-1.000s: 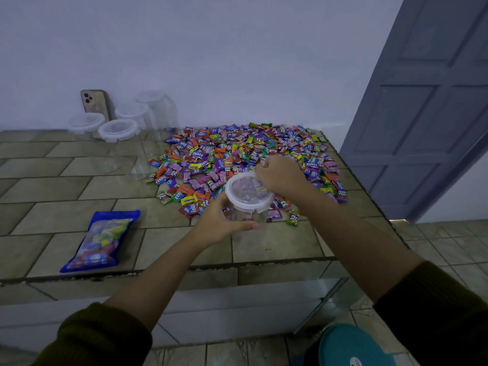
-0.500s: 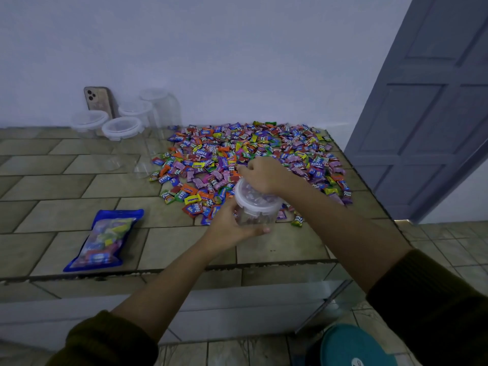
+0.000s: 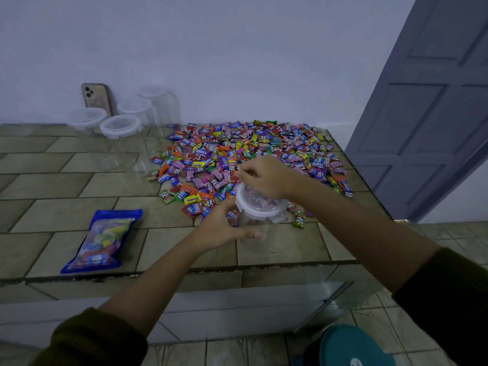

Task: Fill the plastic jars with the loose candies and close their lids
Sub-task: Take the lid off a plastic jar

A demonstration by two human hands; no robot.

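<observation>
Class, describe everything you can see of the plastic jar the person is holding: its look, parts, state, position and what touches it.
The jar is a clear plastic tub with a round white-rimmed lid that has a see-through centre. The lid is on it. It is tilted, lid towards the camera, at the near edge of the candy pile above the tiled counter. The left hand grips its side; the right hand rests on the lid's far rim. The contents cannot be made out.

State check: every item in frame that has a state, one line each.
Held jar: upright, lid on, looks empty.
Jar lid: tilted on the jar, under the right hand.
Left hand: gripping the jar's side.
Right hand: on the lid's far edge.
Back jars: four, lidded, empty.
Candies: loose, spread on the counter.
Candy bag: lying flat, full.
Phone: leaning on the wall.
</observation>
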